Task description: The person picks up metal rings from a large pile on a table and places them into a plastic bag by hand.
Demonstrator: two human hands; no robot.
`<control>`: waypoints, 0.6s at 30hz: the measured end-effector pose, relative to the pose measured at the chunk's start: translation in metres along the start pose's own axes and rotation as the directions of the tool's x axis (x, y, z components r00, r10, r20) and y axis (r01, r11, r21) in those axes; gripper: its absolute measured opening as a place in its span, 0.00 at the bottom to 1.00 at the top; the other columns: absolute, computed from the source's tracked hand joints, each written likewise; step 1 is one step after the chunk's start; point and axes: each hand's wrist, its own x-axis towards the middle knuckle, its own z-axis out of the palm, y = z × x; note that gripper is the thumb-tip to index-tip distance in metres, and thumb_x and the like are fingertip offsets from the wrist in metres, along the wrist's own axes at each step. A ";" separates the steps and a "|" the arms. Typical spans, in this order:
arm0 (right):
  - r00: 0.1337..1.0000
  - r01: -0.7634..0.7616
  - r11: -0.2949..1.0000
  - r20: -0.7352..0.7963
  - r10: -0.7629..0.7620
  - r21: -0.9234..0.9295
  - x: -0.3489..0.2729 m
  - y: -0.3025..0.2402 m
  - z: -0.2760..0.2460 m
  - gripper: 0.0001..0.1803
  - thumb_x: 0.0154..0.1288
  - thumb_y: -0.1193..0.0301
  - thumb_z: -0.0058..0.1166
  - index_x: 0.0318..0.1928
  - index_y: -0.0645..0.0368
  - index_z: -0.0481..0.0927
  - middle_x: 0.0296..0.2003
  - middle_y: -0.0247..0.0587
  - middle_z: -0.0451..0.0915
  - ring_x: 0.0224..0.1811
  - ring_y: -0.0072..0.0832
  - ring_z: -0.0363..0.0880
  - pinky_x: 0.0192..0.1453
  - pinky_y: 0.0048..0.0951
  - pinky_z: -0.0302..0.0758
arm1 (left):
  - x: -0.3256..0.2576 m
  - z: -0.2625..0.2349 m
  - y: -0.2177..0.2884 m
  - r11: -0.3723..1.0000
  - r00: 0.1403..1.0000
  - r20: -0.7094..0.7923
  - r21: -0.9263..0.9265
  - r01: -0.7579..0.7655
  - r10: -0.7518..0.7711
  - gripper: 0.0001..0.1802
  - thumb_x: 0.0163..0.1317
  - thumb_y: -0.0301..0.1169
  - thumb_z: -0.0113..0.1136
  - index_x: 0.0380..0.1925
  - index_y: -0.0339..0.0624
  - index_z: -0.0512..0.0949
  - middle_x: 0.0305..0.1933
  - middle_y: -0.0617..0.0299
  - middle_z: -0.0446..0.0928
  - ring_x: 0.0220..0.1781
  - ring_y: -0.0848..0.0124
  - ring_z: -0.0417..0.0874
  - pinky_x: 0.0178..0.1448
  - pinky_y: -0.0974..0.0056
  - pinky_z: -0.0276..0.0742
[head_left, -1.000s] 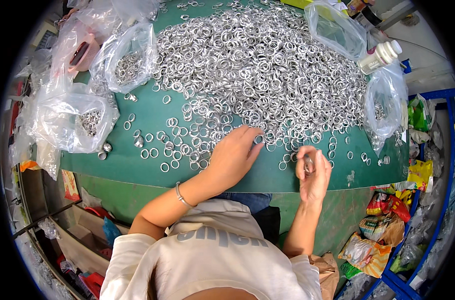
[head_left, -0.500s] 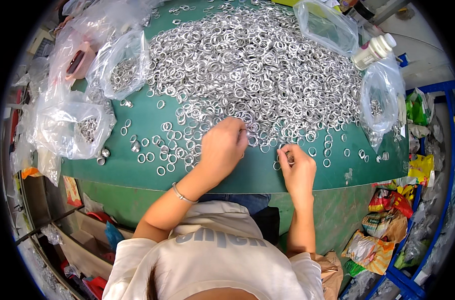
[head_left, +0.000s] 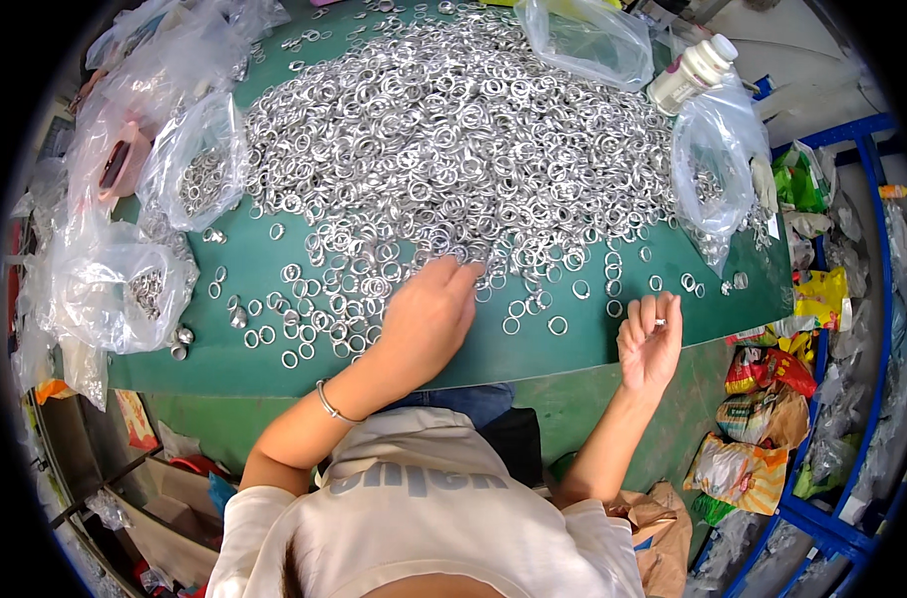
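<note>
A large heap of silver metal rings covers most of the green tabletop. At the near edge of the heap, my left hand has its fingertips bunched together among the rings. Whatever sits between those fingertips is hidden. My right hand is raised at the front right edge of the table, palm side up and fingers curled. A small silver ring shows at its fingers. A few loose rings lie on the table between the two hands.
Clear plastic bags holding rings stand at the left and right of the heap. A white-capped bottle is at the back right. Loose rings are scattered front left. A blue shelf frame with packages stands right.
My right hand has moved right, away from the near edge of the heap, and turned up. My left hand has shifted slightly left in view. The whole view has swung a little.
</note>
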 end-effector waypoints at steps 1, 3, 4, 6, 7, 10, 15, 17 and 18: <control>1.000 -0.004 0.999 -0.021 0.003 -0.032 -0.001 -0.006 -0.006 0.14 0.73 0.64 0.39 0.28 0.56 0.63 0.17 0.34 0.61 0.15 0.19 0.55 0.13 0.17 0.55 | 0.001 0.004 0.004 1.000 1.000 0.022 0.001 -0.020 0.020 0.14 0.54 0.21 0.56 0.42 0.40 0.74 0.30 0.53 0.70 0.31 0.55 0.74 0.34 0.55 0.71; 0.988 0.036 0.971 -0.138 -0.070 -0.237 -0.004 -0.013 -0.006 0.10 0.71 0.67 0.42 0.32 0.58 0.69 0.15 0.32 0.63 0.13 0.17 0.53 0.14 0.16 0.52 | 0.004 0.009 0.011 0.999 0.995 0.093 -0.005 -0.041 0.042 0.12 0.55 0.22 0.55 0.41 0.40 0.74 0.31 0.53 0.70 0.32 0.55 0.75 0.35 0.55 0.72; 0.963 0.058 0.912 -0.219 -0.158 -0.405 -0.006 -0.015 0.004 0.08 0.70 0.69 0.45 0.34 0.59 0.71 0.16 0.30 0.64 0.13 0.15 0.53 0.14 0.16 0.51 | 0.004 0.011 0.013 0.998 0.991 0.123 -0.021 -0.051 0.053 0.12 0.55 0.22 0.55 0.41 0.39 0.74 0.31 0.54 0.70 0.32 0.55 0.75 0.35 0.55 0.72; 0.923 0.027 0.752 -0.273 -0.272 -0.658 -0.009 -0.020 0.004 0.06 0.67 0.71 0.49 0.37 0.61 0.75 0.16 0.26 0.65 0.14 0.13 0.54 0.16 0.15 0.49 | 0.004 0.016 0.014 0.996 0.980 0.183 -0.052 -0.067 0.075 0.12 0.55 0.22 0.55 0.41 0.39 0.74 0.31 0.54 0.71 0.32 0.55 0.75 0.35 0.56 0.73; 0.921 -0.005 0.667 -0.263 -0.286 -0.745 -0.011 -0.022 -0.004 0.06 0.66 0.72 0.51 0.38 0.62 0.77 0.16 0.24 0.65 0.15 0.12 0.54 0.17 0.15 0.48 | 0.006 0.018 0.015 0.995 0.976 0.193 -0.054 -0.090 0.099 0.12 0.55 0.22 0.55 0.41 0.39 0.74 0.31 0.54 0.71 0.33 0.55 0.76 0.35 0.56 0.73; 0.916 0.097 0.278 -0.024 -0.401 -0.956 -0.007 -0.010 -0.012 0.05 0.59 0.73 0.59 0.34 0.61 0.80 0.15 0.21 0.66 0.16 0.13 0.58 0.20 0.20 0.55 | 0.012 0.026 0.022 0.986 0.960 0.223 -0.056 -0.158 0.167 0.11 0.55 0.23 0.56 0.40 0.39 0.75 0.30 0.54 0.71 0.33 0.55 0.76 0.35 0.56 0.73; 0.951 -0.039 -0.492 0.118 -0.285 -0.870 0.009 0.013 0.007 0.06 0.55 0.70 0.63 0.30 0.57 0.80 0.15 0.32 0.70 0.16 0.21 0.66 0.22 0.25 0.62 | 0.021 0.035 0.039 0.980 0.953 0.226 -0.046 -0.194 0.199 0.11 0.55 0.24 0.57 0.40 0.39 0.75 0.29 0.55 0.71 0.33 0.56 0.76 0.35 0.57 0.73; 0.948 0.062 0.023 0.052 -0.314 -0.998 0.009 0.002 -0.001 0.06 0.57 0.70 0.61 0.28 0.57 0.78 0.17 0.29 0.71 0.18 0.19 0.67 0.22 0.23 0.62 | 0.023 0.034 0.038 0.981 0.953 0.235 -0.063 -0.181 0.191 0.11 0.55 0.25 0.57 0.40 0.39 0.75 0.30 0.55 0.72 0.33 0.56 0.77 0.35 0.57 0.74; 0.949 0.113 0.288 0.018 -0.314 -0.951 0.007 -0.007 -0.006 0.07 0.58 0.70 0.60 0.26 0.58 0.77 0.18 0.28 0.72 0.19 0.18 0.68 0.21 0.22 0.61 | 0.023 0.033 0.034 0.983 0.953 0.242 -0.073 -0.171 0.184 0.11 0.56 0.25 0.57 0.40 0.39 0.75 0.30 0.55 0.72 0.33 0.56 0.77 0.35 0.57 0.74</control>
